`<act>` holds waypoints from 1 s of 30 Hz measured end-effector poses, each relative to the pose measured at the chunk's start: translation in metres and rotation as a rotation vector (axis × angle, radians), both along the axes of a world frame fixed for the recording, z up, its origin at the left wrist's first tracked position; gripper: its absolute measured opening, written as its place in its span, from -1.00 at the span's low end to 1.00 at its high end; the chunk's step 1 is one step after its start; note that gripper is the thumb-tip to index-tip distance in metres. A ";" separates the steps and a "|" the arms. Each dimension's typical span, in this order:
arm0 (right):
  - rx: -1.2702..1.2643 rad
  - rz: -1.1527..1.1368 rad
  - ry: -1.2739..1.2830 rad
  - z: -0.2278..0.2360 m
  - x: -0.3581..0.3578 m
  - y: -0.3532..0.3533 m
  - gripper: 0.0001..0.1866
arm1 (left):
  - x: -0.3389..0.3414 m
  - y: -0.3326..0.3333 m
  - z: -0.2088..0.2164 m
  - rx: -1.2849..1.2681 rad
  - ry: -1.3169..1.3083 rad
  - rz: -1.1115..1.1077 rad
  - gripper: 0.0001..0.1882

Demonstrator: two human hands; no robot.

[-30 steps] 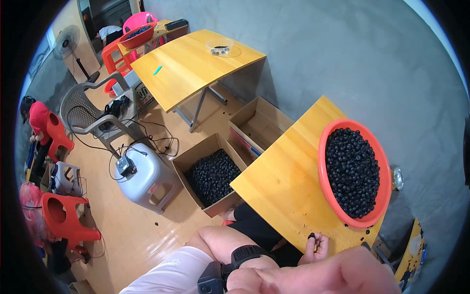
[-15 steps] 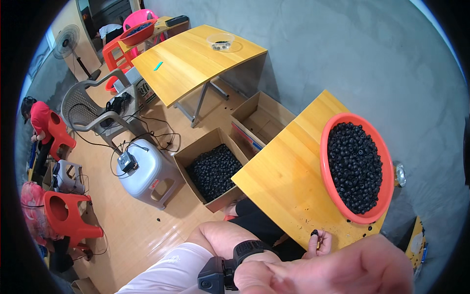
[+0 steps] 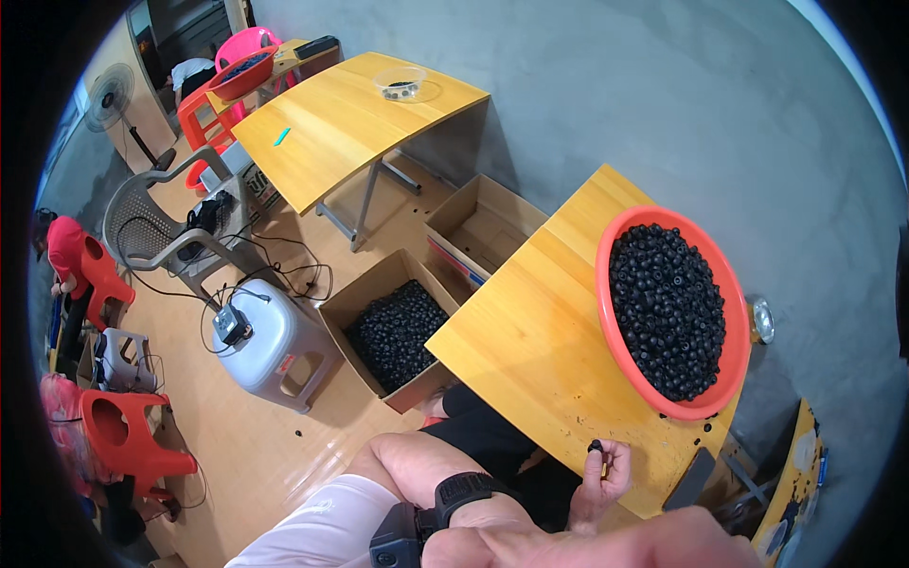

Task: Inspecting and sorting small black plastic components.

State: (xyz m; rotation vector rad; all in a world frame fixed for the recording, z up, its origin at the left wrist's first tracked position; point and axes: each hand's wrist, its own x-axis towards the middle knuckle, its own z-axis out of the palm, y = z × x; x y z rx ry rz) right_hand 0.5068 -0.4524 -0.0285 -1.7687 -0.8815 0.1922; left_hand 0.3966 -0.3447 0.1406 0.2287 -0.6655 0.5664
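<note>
My left hand is over the near edge of the wooden table. Its thumb and fingers pinch a small black part, too small to make out in detail. Blurred skin of my right hand or forearm fills the lower edge close to the camera; its fingers are hidden. Beyond my left hand, an orange-red basin on the table is heaped with small black ring-like parts. Several loose black parts and crumbs lie between basin and hand.
A cardboard box of black parts stands on the floor beside an open box. A grey stool carries an adapter and cables. Another table holds a clear bowl. People sit near red stools at left.
The whole view has shifted slightly. More of my left hand now shows, still pinching the black part. The blurred right hand or forearm sits lower in the picture.
</note>
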 end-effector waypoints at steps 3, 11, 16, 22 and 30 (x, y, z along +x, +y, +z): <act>0.013 0.000 0.017 -0.002 0.001 -0.002 -0.93 | 0.002 0.000 0.001 -0.002 0.005 -0.023 -0.01; -0.017 0.013 0.046 0.000 -0.002 -0.004 -0.92 | 0.006 -0.004 -0.010 -0.024 0.040 -0.062 -0.01; -0.322 -0.033 -0.230 0.016 0.022 -0.010 -0.91 | 0.022 0.003 -0.010 -0.061 -0.071 -0.040 -0.06; 0.083 -0.009 0.177 0.003 0.047 -0.008 -0.89 | 0.040 0.033 -0.078 -0.213 0.275 0.266 -0.07; 0.129 0.050 0.243 0.008 0.056 -0.005 -0.93 | 0.047 0.037 -0.108 -0.196 0.331 0.244 -0.20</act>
